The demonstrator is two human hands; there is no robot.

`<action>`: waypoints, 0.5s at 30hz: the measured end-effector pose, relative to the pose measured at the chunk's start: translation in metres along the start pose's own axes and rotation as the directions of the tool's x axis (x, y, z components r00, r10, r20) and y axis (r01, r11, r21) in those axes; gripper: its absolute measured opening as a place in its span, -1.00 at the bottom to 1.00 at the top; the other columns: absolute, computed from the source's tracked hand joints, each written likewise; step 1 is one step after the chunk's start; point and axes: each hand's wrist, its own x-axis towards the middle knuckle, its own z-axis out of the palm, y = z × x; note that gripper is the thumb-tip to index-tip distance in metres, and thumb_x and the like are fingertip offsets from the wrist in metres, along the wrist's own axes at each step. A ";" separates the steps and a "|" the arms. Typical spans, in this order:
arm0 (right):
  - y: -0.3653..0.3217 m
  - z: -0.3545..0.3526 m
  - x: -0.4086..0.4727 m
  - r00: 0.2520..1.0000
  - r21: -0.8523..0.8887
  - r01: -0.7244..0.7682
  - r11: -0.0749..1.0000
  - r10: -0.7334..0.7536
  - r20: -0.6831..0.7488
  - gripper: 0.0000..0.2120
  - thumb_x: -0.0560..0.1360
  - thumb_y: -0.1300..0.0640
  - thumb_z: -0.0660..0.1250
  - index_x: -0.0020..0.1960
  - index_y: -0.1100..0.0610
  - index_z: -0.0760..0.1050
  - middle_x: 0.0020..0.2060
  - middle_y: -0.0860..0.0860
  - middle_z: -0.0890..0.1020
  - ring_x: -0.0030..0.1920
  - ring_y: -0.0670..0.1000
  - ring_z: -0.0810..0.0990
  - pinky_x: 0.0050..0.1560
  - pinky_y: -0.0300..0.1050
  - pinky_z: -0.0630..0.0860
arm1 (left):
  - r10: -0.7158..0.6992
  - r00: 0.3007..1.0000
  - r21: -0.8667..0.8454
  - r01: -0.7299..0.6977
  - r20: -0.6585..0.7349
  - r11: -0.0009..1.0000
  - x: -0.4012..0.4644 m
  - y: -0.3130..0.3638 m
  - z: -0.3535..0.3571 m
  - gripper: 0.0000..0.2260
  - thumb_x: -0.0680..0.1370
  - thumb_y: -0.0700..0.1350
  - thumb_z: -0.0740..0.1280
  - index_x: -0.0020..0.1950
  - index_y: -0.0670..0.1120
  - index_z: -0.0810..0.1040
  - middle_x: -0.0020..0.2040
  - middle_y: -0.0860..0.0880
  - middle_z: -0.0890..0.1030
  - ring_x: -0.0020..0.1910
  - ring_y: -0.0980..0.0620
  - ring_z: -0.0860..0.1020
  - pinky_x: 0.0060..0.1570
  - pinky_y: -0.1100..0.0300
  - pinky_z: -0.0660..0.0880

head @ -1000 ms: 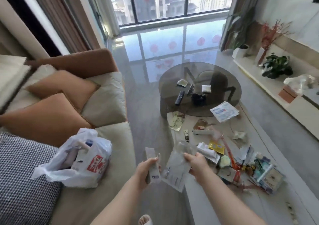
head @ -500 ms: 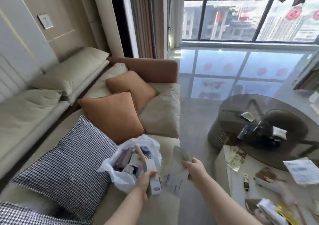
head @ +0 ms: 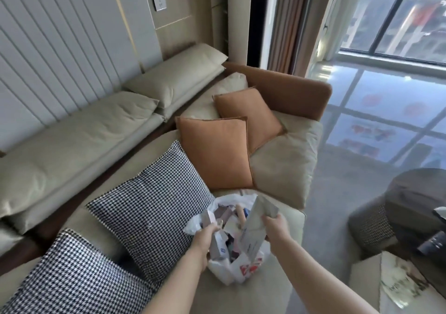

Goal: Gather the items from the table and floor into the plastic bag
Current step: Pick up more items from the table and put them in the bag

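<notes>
A white plastic bag (head: 237, 269) with red print sits open on the sofa seat, holding several small boxes and packets. My left hand (head: 205, 236) is over the bag's left side, closed on a small white box (head: 218, 245) with a blue mark. My right hand (head: 274, 225) is over the bag's right side, gripping a flat grey-white packet (head: 255, 227) that hangs upright with its lower end in the bag's mouth.
The beige sofa (head: 282, 164) carries two orange cushions (head: 217, 152) and two houndstooth cushions (head: 154, 210) to the left of the bag. A dark round glass table (head: 420, 193) and a pale low table with a paper (head: 398, 287) stand at the right. Glossy floor lies beyond.
My view has swung left from the tables to the sofa. Both hands have carried the box and the packet over the open bag, and the packet's end now dips into it.
</notes>
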 end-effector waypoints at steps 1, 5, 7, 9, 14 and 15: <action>0.000 0.007 0.009 1.000 -0.031 -0.008 0.999 0.008 0.002 -0.84 0.46 0.27 0.18 0.00 0.20 0.49 -0.25 0.16 0.53 -0.25 0.11 0.49 -0.25 -0.06 0.42 | -0.006 1.000 0.016 0.006 -0.019 1.000 0.006 0.001 0.001 -0.88 0.51 -0.11 0.29 -0.02 -0.13 0.55 -0.16 -0.16 0.61 -0.16 -0.12 0.56 -0.12 0.10 0.50; 0.003 0.028 0.037 0.995 -0.185 -0.097 0.978 0.101 0.012 -0.84 0.42 0.27 0.18 -0.03 0.21 0.48 -0.33 0.11 0.49 -0.35 0.07 0.46 -0.32 -0.11 0.39 | -0.077 0.992 0.117 0.088 -0.099 0.989 0.044 0.004 0.011 -0.50 0.45 -0.01 0.36 0.32 -0.22 0.41 0.16 -0.20 0.55 0.12 -0.18 0.53 0.10 0.03 0.48; 0.006 0.036 0.051 0.990 -0.229 -0.125 0.965 0.137 0.037 -0.88 0.44 0.30 0.17 -0.09 0.20 0.46 -0.36 0.09 0.47 -0.36 0.05 0.45 -0.32 -0.11 0.41 | -0.122 0.982 0.133 0.141 -0.143 0.981 0.063 0.002 0.018 -0.39 0.46 0.01 0.37 0.42 -0.21 0.29 0.29 -0.23 0.47 0.22 -0.22 0.48 0.21 -0.03 0.46; 0.012 0.045 0.068 0.985 -0.286 -0.146 0.947 0.166 0.047 -0.87 0.45 0.30 0.16 -0.07 0.19 0.45 -0.31 0.08 0.50 -0.31 0.04 0.48 -0.29 -0.10 0.46 | -0.157 0.971 0.146 0.184 -0.183 0.972 0.080 0.002 0.026 -0.34 0.47 0.02 0.37 0.46 -0.21 0.22 0.35 -0.22 0.41 0.27 -0.21 0.44 0.24 -0.03 0.42; 0.023 0.058 0.104 0.964 -0.464 -0.147 0.874 0.231 0.129 -0.76 0.50 0.24 0.11 0.13 0.15 0.43 -0.06 0.10 0.56 -0.11 0.09 0.55 -0.02 0.04 0.60 | -0.178 0.959 0.197 0.223 -0.220 0.955 0.121 -0.003 0.038 -0.27 0.47 -0.02 0.42 0.50 -0.23 0.15 0.40 -0.19 0.37 0.35 -0.18 0.39 0.26 0.04 0.38; 0.025 0.059 0.110 0.962 -0.495 -0.123 0.860 0.225 0.152 -0.70 0.52 0.24 0.09 0.21 0.13 0.42 -0.03 0.08 0.57 -0.11 0.07 0.53 -0.06 0.01 0.58 | -0.169 0.960 0.202 0.215 -0.223 0.956 0.127 -0.006 0.038 -0.26 0.45 -0.03 0.45 0.50 -0.22 0.16 0.39 -0.17 0.39 0.34 -0.18 0.40 0.30 0.03 0.37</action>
